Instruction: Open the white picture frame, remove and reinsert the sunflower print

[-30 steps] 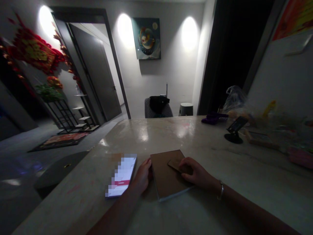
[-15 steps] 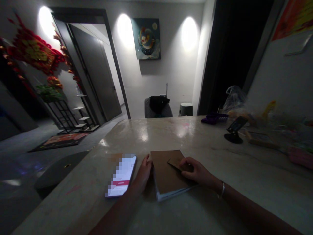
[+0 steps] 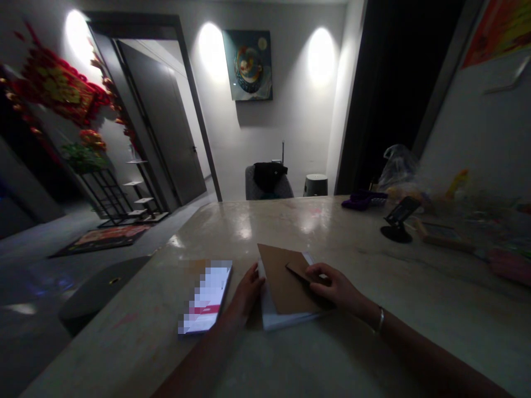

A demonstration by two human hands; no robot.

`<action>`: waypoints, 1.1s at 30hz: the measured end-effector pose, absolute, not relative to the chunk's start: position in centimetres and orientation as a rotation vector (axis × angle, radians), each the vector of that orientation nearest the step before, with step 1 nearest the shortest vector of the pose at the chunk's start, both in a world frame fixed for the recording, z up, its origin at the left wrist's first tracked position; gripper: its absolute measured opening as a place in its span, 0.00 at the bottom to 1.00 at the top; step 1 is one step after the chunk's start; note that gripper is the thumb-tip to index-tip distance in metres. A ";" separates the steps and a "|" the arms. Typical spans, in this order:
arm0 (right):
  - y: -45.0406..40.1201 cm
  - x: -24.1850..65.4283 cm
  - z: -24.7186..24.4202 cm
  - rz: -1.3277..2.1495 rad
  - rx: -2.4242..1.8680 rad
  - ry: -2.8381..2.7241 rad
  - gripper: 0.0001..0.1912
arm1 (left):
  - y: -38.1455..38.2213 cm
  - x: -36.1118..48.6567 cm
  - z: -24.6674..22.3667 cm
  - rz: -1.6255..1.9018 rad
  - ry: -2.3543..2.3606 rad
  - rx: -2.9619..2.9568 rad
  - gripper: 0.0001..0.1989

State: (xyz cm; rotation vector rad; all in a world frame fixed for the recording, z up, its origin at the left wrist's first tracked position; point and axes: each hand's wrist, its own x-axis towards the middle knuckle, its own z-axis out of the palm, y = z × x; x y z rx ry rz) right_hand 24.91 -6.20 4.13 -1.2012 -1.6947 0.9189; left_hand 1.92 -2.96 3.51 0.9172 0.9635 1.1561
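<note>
A notebook with a brown cover [image 3: 286,287] lies on the pale marble table [image 3: 224,226]; its cover is lifted at the left, and white pages [image 3: 269,314] show beneath. At the notebook's left edge is my left hand [image 3: 249,290], its fingers bent against the pages. My right hand [image 3: 332,284] is closed at the right side of the cover, pinching a thin brown piece [image 3: 299,272] that may be a flap or part of the cover. Left of my left hand lies a phone [image 3: 209,296] with a lit, partly pixelated screen.
Toward the back right stand a black phone stand [image 3: 398,224], a purple cloth [image 3: 363,200], a wooden-framed item [image 3: 443,235] and a clear plastic bag [image 3: 398,168]. Beyond the far edge is a chair [image 3: 267,182]. A dark stool [image 3: 102,293] stands at the left.
The brown cover has lifted away from the pages on the left, showing more white. My left fingers have shifted slightly right, over the page edge. My right hand has moved slightly.
</note>
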 end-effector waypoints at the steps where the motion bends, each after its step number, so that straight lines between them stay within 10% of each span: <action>1: -6.2 24.9 4.2 0.951 -1.202 -1.644 0.14 | -2.8 1.8 3.2 1.166 0.989 0.937 0.31; 17: -4.8 26.9 3.9 0.977 -1.064 -1.010 0.17 | -3.0 1.3 3.4 1.228 1.280 1.121 0.27; 33: -3.5 30.9 3.6 -0.234 -1.690 -1.605 0.12 | -3.2 0.9 3.4 1.191 1.398 1.265 0.27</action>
